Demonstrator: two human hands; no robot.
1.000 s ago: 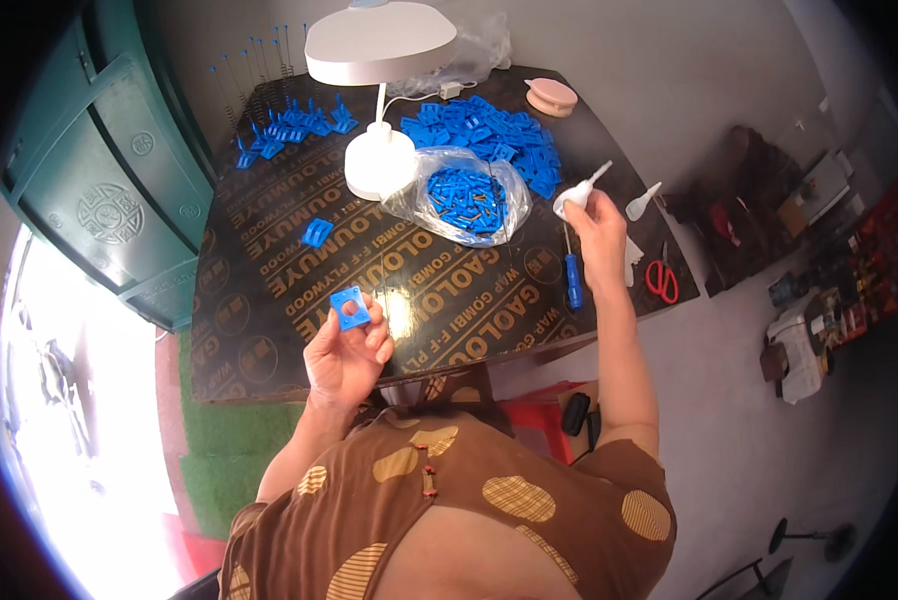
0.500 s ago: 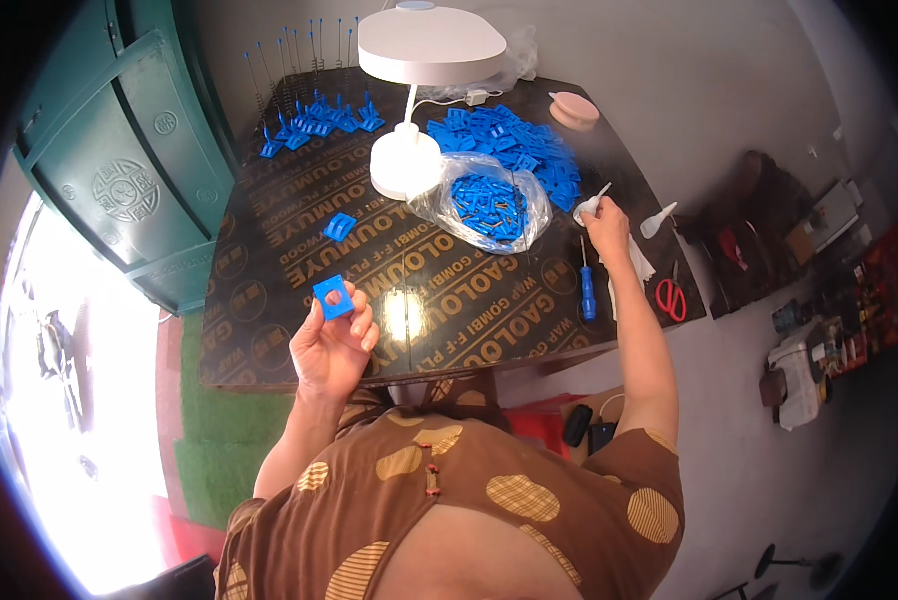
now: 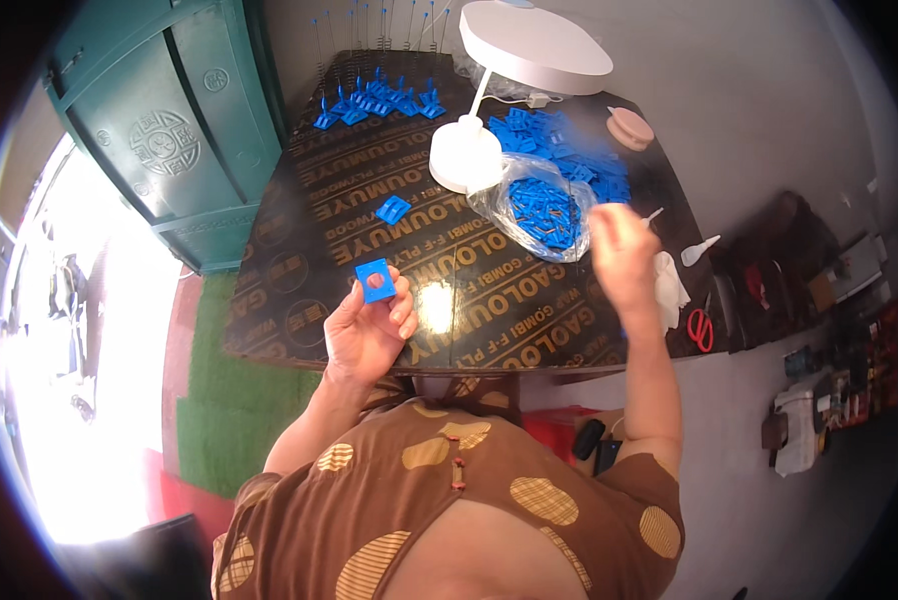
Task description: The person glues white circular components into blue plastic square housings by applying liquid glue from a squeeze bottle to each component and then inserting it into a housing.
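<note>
Pinched between the thumb and fingers of the left hand, a small blue square plate with a round hole is held up above the near part of the dark table; the right hand, blurred, hovers beside a clear plastic bag of blue parts, and whether it grips anything cannot be told. From the left, a green panelled door stands beside a glaring bright opening, with a green mat on the floor; at the table's far left are grouped blue pieces, with thin blue-tipped rods upright among them; one loose blue piece lies nearer; next come a white lamp, the bag, and behind it a heap of blue plates; farther right are a pink round case, a crumpled white tissue, a white nozzle bottle and red-handled scissors; a grey wall rises beyond. Round emblems mark the door; the glossy tabletop carries repeated diagonal rows of tan capital lettering and circled symbols.
</note>
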